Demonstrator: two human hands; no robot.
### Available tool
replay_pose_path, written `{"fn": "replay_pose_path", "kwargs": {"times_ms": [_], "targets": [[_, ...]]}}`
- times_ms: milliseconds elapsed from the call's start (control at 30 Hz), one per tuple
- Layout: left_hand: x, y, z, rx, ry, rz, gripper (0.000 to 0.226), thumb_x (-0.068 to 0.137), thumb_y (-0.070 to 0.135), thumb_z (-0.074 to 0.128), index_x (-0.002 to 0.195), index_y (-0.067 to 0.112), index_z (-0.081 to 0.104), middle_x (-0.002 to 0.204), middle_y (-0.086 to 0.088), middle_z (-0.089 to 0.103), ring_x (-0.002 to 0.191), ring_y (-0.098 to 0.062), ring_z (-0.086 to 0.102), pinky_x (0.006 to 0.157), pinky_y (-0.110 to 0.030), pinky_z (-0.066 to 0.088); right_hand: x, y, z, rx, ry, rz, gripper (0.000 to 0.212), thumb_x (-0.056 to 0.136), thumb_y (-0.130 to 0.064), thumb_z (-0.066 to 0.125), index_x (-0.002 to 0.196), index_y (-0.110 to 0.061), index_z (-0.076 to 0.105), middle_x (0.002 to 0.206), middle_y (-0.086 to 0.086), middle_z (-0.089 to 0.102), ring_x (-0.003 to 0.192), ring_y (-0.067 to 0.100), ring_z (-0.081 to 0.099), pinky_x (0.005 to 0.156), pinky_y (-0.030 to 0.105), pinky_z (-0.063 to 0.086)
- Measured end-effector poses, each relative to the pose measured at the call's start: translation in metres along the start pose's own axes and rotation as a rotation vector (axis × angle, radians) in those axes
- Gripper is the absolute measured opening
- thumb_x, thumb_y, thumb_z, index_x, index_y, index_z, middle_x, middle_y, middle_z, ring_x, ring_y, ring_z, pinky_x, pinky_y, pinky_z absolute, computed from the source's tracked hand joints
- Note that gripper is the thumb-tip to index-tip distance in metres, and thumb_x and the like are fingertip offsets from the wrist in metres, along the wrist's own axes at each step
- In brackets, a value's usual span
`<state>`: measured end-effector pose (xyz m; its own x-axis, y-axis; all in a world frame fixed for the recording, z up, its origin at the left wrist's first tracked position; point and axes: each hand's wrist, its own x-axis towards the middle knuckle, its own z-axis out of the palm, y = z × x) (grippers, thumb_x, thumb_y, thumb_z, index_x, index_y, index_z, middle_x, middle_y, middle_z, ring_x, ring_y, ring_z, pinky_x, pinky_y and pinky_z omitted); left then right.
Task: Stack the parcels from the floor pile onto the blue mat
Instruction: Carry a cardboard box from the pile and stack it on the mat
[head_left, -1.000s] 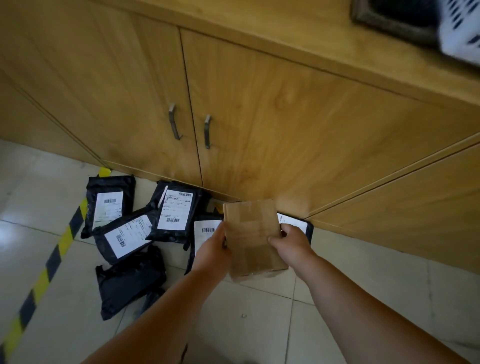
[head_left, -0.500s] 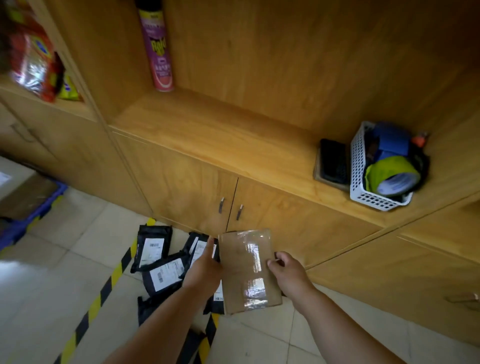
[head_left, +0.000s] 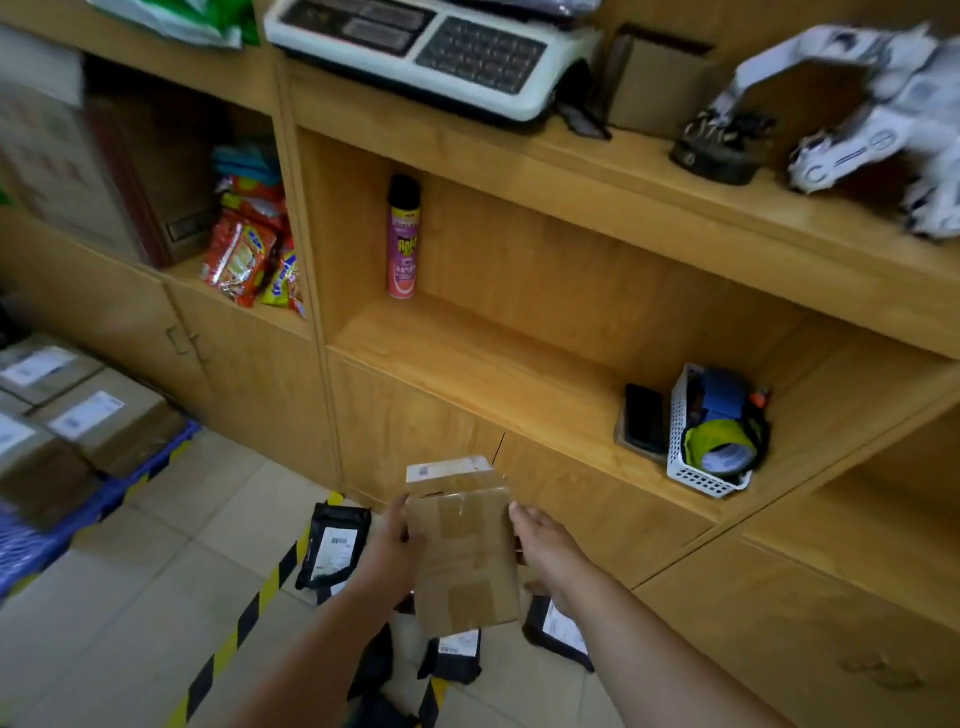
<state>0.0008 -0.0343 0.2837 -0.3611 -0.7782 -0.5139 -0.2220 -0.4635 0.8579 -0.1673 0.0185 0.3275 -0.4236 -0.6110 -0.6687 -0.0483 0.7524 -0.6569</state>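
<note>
The single wide-angle camera on my head is looking forward and down over my forearms, close above my left hand and right hand. It is facing the light wooden shelving unit, taking in the pale tiled floor below, with straight edges bending near the borders.

Cardboard box: matt brown w/ glossy clear tape strips, white paper label on top edge. Floor mailers: black plastic film, slight sheen, paper labels. Shelving: light wood-grain, smooth satin finish. Floor: pale glazed tile, reflective. Basket: white perforated plastic. Spray can: glossy metal. Snack packs: shiny foil-like wrap.
</note>
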Motion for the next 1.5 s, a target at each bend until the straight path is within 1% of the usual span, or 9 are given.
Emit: {"fn": "replay_pose_path", "kwargs": {"times_ms": [100, 267, 600, 800, 933, 1067, 1200, 1333, 1500], "targets": [[-0.017, 0.012, -0.012, 0.034, 0.074, 0.039, 0.034, 0.094, 0.015, 0.044, 0.122, 0.035, 0.044, 0.108, 0.005, 0.063, 0.092, -0.016, 0.064, 0.073, -0.040, 0.058, -0.027, -0.019, 0.011, 0.075, -0.050, 0.031, 0.034, 0.097, -0.054, 0.032, 0.109, -0.028, 0.052, 0.091, -0.008, 0.055, 0.080, 0.011, 0.053, 0.069, 0.037, 0.053], [-0.046, 0.036, -0.024, -0.021, 0.198, 0.076, 0.022, 0.095, 0.026, 0.049, 0.116, 0.030, 0.043, 0.112, 0.003, 0.061, 0.095, -0.017, 0.062, 0.084, -0.042, 0.054, -0.048, -0.041, 0.020, 0.164, -0.050, 0.034, 0.049, 0.093, -0.056, 0.040, 0.124, -0.018, 0.045, 0.099, 0.004, 0.060, 0.083, 0.020, 0.060, 0.062, 0.038, 0.058], [-0.098, 0.055, -0.019, -0.119, 0.357, 0.086, 0.068, 0.088, 0.012, 0.060, 0.144, 0.015, 0.021, 0.111, -0.008, 0.055, 0.095, -0.024, 0.060, 0.084, -0.040, 0.052, -0.078, -0.045, 0.015, 0.105, -0.075, -0.122, 0.033, 0.093, -0.034, 0.052, 0.119, -0.013, 0.048, 0.101, 0.007, 0.054, 0.088, 0.022, 0.055, 0.071, 0.039, 0.059], [-0.140, 0.045, 0.003, -0.092, 0.388, 0.108, 0.036, 0.087, 0.001, 0.053, 0.119, 0.017, 0.054, 0.104, -0.003, 0.060, 0.090, -0.015, 0.060, 0.063, -0.022, 0.050, -0.092, -0.028, 0.002, 0.013, -0.177, -0.222, 0.044, 0.094, -0.019, 0.050, 0.137, -0.021, 0.046, 0.104, -0.002, 0.057, 0.090, 0.018, 0.056, 0.089, 0.044, 0.054], [-0.168, 0.027, 0.004, -0.083, 0.493, 0.130, 0.052, 0.086, 0.000, 0.058, 0.134, 0.015, 0.045, 0.127, -0.007, 0.053, 0.110, -0.022, 0.056, 0.088, -0.037, 0.053, -0.103, -0.018, 0.011, -0.027, -0.273, -0.279, 0.055, 0.095, -0.009, 0.048, 0.146, -0.023, 0.033, 0.113, 0.000, 0.049, 0.086, 0.015, 0.055, 0.088, 0.039, 0.055], [-0.197, 0.006, -0.010, -0.173, 0.555, 0.110, 0.060, 0.084, -0.004, 0.060, 0.138, 0.015, 0.041, 0.131, -0.002, 0.053, 0.113, -0.021, 0.057, 0.087, -0.032, 0.051, -0.112, -0.007, 0.041, -0.149, -0.321, -0.370, 0.057, 0.095, -0.006, 0.049, 0.145, -0.026, 0.032, 0.124, 0.002, 0.052, 0.093, 0.018, 0.058, 0.089, 0.041, 0.054], [-0.222, -0.014, -0.038, -0.281, 0.637, 0.099, 0.059, 0.080, -0.001, 0.068, 0.133, 0.017, 0.047, 0.128, -0.001, 0.056, 0.113, -0.022, 0.058, 0.091, -0.038, 0.053, -0.131, 0.001, 0.079, -0.245, -0.374, -0.473, 0.056, 0.094, -0.007, 0.047, 0.145, -0.025, 0.032, 0.130, 0.002, 0.054, 0.100, 0.017, 0.058, 0.077, 0.027, 0.052], [-0.246, -0.030, -0.076, -0.361, 0.680, 0.136, 0.051, 0.081, -0.009, 0.064, 0.124, 0.015, 0.051, 0.118, -0.004, 0.060, 0.091, -0.010, 0.060, 0.076, -0.027, 0.053, -0.150, -0.001, 0.128, -0.323, -0.403, -0.539, 0.054, 0.094, -0.005, 0.044, 0.144, -0.023, 0.033, 0.128, -0.002, 0.053, 0.096, 0.014, 0.058, 0.070, 0.023, 0.050], [-0.279, -0.048, -0.151, -0.358, 0.718, 0.116, 0.058, 0.083, -0.003, 0.064, 0.136, 0.011, 0.043, 0.131, -0.006, 0.054, 0.110, -0.018, 0.054, 0.093, -0.034, 0.047, -0.174, -0.010, 0.215, -0.392, -0.444, -0.537, 0.057, 0.093, -0.006, 0.046, 0.144, -0.026, 0.033, 0.138, 0.000, 0.049, 0.109, 0.020, 0.057, 0.089, 0.041, 0.054]]}}
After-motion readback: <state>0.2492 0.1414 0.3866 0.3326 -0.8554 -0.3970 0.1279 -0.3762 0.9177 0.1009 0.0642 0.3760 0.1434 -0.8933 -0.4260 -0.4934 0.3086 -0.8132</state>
